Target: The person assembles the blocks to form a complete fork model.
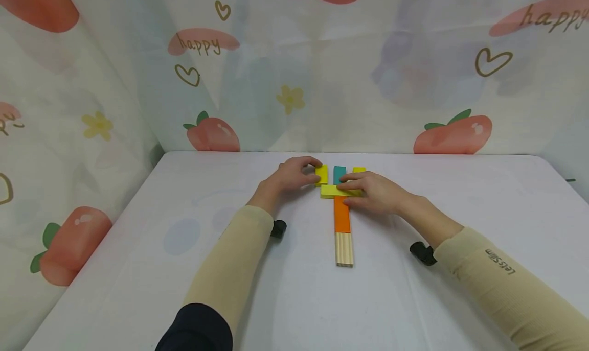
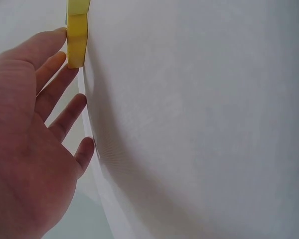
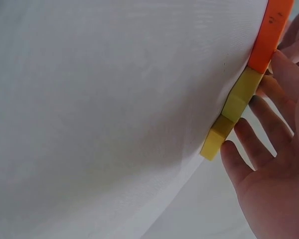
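Observation:
My left hand (image 1: 294,173) pinches a small upright-laid yellow block (image 1: 321,174) between thumb and forefinger at the left of a flat block figure. In the left wrist view that yellow block (image 2: 77,42) shows by the thumb tip, the other fingers spread. From the right, my right hand (image 1: 379,190) rests its fingertips on a crosswise yellow block (image 1: 327,191), with the thumb by an orange block (image 1: 341,215). Above the crosswise block lie a teal block (image 1: 339,174) and another yellow block (image 1: 359,170), partly hidden by the right hand. The orange block (image 3: 270,37) also shows in the right wrist view.
A plain wooden block (image 1: 344,250) continues the column below the orange one. All lie on a white-covered table (image 1: 294,300). A printed curtain (image 1: 331,75) hangs behind the table's far edge. Small black wrist cameras (image 1: 278,229) sit at both wrists.

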`<state>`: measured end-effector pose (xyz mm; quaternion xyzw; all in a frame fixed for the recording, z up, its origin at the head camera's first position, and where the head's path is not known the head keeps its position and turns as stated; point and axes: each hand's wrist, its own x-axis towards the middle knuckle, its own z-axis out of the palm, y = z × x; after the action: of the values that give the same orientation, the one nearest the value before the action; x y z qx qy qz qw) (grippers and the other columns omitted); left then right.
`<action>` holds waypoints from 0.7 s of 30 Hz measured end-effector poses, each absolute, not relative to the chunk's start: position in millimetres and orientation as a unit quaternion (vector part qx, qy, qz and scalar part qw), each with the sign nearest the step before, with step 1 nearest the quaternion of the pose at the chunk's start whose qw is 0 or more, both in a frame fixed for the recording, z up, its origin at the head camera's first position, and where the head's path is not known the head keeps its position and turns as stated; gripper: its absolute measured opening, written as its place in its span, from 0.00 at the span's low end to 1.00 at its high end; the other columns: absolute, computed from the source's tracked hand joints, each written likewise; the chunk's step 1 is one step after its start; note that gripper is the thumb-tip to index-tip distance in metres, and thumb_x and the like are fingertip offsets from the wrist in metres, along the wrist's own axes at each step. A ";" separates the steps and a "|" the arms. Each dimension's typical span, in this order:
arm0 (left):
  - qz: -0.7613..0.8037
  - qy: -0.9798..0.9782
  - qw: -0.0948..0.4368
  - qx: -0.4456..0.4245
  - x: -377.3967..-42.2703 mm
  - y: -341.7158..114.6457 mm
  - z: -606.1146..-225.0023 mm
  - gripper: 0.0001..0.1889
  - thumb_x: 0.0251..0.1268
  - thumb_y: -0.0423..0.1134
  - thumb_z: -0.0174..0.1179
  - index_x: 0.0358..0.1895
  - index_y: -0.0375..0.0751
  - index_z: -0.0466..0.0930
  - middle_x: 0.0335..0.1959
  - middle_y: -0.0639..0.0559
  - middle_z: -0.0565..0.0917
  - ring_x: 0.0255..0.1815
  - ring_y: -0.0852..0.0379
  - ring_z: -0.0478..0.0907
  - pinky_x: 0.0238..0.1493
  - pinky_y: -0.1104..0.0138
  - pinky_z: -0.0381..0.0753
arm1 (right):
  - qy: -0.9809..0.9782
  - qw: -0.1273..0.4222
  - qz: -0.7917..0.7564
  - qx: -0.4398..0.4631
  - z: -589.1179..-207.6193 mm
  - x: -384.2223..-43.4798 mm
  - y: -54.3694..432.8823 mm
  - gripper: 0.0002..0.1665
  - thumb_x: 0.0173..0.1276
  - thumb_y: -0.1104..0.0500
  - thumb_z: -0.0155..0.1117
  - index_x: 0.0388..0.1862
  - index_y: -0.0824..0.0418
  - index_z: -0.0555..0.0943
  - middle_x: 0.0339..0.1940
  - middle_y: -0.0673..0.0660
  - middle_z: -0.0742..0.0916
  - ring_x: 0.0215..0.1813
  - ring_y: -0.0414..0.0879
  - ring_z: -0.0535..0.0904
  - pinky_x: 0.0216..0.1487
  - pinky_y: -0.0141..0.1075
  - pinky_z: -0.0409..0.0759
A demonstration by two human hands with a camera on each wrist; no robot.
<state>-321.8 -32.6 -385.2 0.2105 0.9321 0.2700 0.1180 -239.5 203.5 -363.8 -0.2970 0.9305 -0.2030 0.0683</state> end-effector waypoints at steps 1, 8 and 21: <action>0.270 0.932 0.119 0.210 -321.3 -32.6 -384.9 0.23 0.72 0.48 0.61 0.67 0.53 0.76 0.69 0.54 0.74 0.71 0.51 0.65 0.74 0.48 0.55 | 0.930 0.069 -0.203 -0.297 -363.9 -239.5 203.4 0.26 0.72 0.55 0.67 0.66 0.64 0.80 0.69 0.66 0.76 0.71 0.66 0.67 0.70 0.61 0.63; 0.269 0.933 0.125 0.206 -319.4 -32.8 -382.9 0.23 0.71 0.48 0.61 0.68 0.54 0.76 0.70 0.55 0.74 0.71 0.50 0.64 0.73 0.48 0.56 | 0.932 0.070 -0.201 -0.292 -365.0 -240.2 203.5 0.26 0.72 0.54 0.67 0.66 0.63 0.80 0.70 0.66 0.76 0.72 0.66 0.67 0.70 0.61 0.63; 0.271 0.931 0.129 0.210 -320.5 -33.6 -383.2 0.23 0.71 0.48 0.61 0.67 0.54 0.77 0.70 0.55 0.74 0.71 0.51 0.64 0.73 0.48 0.56 | 0.933 0.068 -0.196 -0.294 -366.1 -241.1 203.8 0.26 0.72 0.55 0.67 0.66 0.64 0.80 0.70 0.66 0.76 0.71 0.66 0.67 0.70 0.61 0.63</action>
<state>-320.5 -33.6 -383.2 0.2098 0.9306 0.2709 0.1290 -241.1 203.8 -366.1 -0.2941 0.9329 -0.1965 0.0679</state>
